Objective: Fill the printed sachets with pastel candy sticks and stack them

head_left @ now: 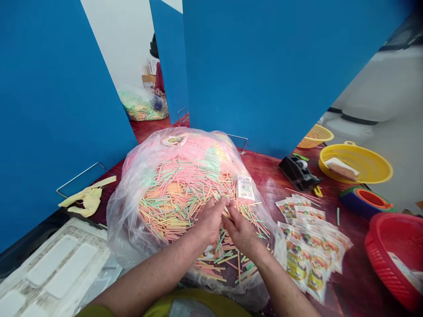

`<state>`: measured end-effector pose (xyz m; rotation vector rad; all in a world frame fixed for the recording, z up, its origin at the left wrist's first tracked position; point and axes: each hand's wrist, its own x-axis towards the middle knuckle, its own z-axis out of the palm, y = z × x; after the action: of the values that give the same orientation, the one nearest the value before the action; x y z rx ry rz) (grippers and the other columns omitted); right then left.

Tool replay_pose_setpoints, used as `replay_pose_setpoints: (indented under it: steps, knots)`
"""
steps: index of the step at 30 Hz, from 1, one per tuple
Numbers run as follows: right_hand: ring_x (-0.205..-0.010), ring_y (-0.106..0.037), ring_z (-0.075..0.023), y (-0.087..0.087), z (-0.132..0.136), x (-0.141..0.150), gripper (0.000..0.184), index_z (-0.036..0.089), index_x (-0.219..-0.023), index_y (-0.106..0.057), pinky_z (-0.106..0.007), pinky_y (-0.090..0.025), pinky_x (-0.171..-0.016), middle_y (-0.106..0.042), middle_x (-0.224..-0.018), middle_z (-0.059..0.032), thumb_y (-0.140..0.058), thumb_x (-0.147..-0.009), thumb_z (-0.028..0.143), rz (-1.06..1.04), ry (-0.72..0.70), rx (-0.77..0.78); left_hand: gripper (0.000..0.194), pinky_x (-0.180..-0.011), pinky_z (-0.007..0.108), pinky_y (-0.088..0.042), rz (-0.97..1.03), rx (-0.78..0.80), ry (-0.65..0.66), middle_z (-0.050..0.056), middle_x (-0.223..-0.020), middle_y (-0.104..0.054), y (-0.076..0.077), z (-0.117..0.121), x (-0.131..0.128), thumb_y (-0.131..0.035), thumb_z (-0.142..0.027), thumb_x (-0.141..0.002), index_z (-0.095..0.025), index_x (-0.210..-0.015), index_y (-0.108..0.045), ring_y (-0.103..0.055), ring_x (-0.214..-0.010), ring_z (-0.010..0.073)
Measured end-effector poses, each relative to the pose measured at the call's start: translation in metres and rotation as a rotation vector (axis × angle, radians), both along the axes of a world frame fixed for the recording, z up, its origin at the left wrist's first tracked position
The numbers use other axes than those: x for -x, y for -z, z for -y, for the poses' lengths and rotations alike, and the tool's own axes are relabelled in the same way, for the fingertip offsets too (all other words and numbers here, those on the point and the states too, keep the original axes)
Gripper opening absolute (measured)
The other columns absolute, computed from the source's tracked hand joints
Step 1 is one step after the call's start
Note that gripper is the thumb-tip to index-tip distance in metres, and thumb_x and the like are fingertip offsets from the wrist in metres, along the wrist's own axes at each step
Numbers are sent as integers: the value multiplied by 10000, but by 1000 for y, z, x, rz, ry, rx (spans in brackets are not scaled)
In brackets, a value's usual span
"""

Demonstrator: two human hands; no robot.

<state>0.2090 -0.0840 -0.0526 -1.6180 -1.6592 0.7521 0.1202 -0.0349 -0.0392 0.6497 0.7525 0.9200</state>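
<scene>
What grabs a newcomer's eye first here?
A clear plastic bag heaped with thin pastel sticks fills the centre, with the left hand and right hand meeting among them at its near side. Tall blue partitions rise behind it, and printed sachets lie fanned out to its right.

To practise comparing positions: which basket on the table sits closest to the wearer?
The red mesh basket at the right edge, nearer than the yellow basin.

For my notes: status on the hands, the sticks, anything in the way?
Left hand and right hand together at the pile, grip unclear. Coloured sticks heaped in clear plastic bag. Small packet on the sticks by the hands.
</scene>
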Motion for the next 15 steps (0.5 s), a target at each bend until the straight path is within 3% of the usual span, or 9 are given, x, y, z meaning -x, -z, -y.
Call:
replay_pose_setpoints:
  steps: [3, 6, 8, 12, 15]
  knots:
    - [-703, -576, -180, 6, 5, -15, 286, 178, -1030, -547, -308, -471, -651, -614, -762, -50, -340, -842, 238, 161, 84, -16, 196, -689, 300, -442, 233, 127, -91, 23, -657, -590, -2, -18, 13, -625, -309, -718, -133, -710, -541, -572, -649, 148]
    - [-873, -564, -257, 6, 4, -27, 271, 142, -1015, -553, -405, -463, -727, -608, -925, -139, -429, -797, 244, 425, 236, -161, 143, -694, 322, -450, 340, 149, -127, 3, -614, -573, -4, -35, 27, -633, -254, -720, -140, -707, -547, -589, -668, 166]
    - [-962, -533, -282, 1, 0, -24, 321, 132, -1072, -522, -434, -454, -763, -576, -1021, -169, -477, -791, 280, 477, 256, -303, 142, -701, 321, -451, 347, 121, -92, 15, -635, -592, -7, -37, 30, -640, -254, -720, -134, -705, -565, -597, -697, 173]
    - [-830, -594, -193, -5, -12, 4, 201, 182, -994, -532, -332, -492, -708, -618, -889, -90, -406, -846, 233, 285, 101, -451, 221, -764, 307, -446, 372, 92, 2, 38, -683, -616, -10, -24, 21, -660, -309, -710, -110, -649, -588, -595, -734, 160]
    - [-762, -622, -162, 4, -15, 23, 134, 198, -820, -539, -297, -509, -678, -644, -850, -61, -408, -846, 215, 77, 187, -424, 238, -823, 292, -429, 375, 84, 27, 33, -690, -612, -7, -11, 16, -691, -320, -683, -109, -633, -592, -592, -776, 152]
